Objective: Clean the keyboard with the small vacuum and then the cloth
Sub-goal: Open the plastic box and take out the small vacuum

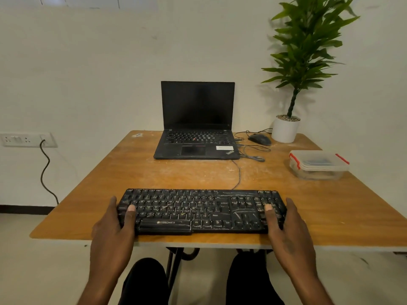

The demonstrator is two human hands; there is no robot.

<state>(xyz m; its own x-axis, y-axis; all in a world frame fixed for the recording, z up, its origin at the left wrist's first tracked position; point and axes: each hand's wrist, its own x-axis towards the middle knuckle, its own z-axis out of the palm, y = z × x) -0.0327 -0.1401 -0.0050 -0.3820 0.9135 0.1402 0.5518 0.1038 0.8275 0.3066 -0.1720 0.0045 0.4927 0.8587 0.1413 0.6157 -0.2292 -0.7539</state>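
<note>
A black, dusty keyboard [198,211] lies near the front edge of the wooden table [110,183]. My left hand [114,227] grips its left end, thumb lying on the keys and fingers round the side. My right hand [286,227] grips the right end the same way, thumb on the number pad. A thin grey cable runs from the keyboard's back toward the laptop. No vacuum or cloth is in view.
An open black laptop [197,133] stands at the back centre, with a black mouse [259,139] and loose cables to its right. A potted plant [285,128] sits in the back right corner. A clear lidded container [319,165] with red clips sits at the right.
</note>
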